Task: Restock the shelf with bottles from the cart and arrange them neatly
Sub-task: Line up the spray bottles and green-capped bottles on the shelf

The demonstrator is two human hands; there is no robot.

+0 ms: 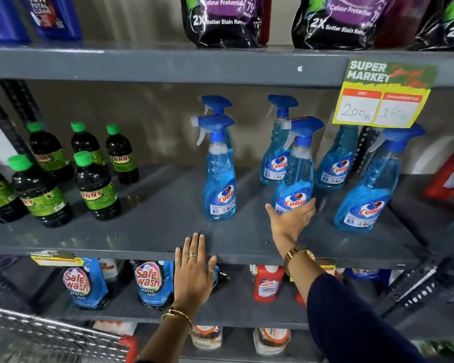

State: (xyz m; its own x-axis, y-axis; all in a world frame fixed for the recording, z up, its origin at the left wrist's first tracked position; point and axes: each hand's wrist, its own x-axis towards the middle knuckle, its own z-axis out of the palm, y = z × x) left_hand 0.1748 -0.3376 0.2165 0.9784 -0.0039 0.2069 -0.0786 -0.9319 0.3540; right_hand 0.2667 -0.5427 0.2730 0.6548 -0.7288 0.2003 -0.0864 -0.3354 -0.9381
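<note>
Several blue Colin spray bottles stand on the grey middle shelf (155, 231). My right hand (291, 221) is wrapped around the base of the front middle spray bottle (295, 179), which tilts slightly. Another spray bottle (219, 174) stands upright to its left, a third spray bottle (370, 187) leans at the right. More stand behind them. My left hand (194, 271) lies flat with fingers apart on the shelf's front edge, holding nothing.
Dark bottles with green caps (95, 184) fill the shelf's left part. A yellow price sign (383, 98) hangs from the upper shelf. Black pouches (220, 19) sit above, Safewash pouches (84, 281) and red bottles (266, 284) below. The wire cart (50, 334) is at bottom left.
</note>
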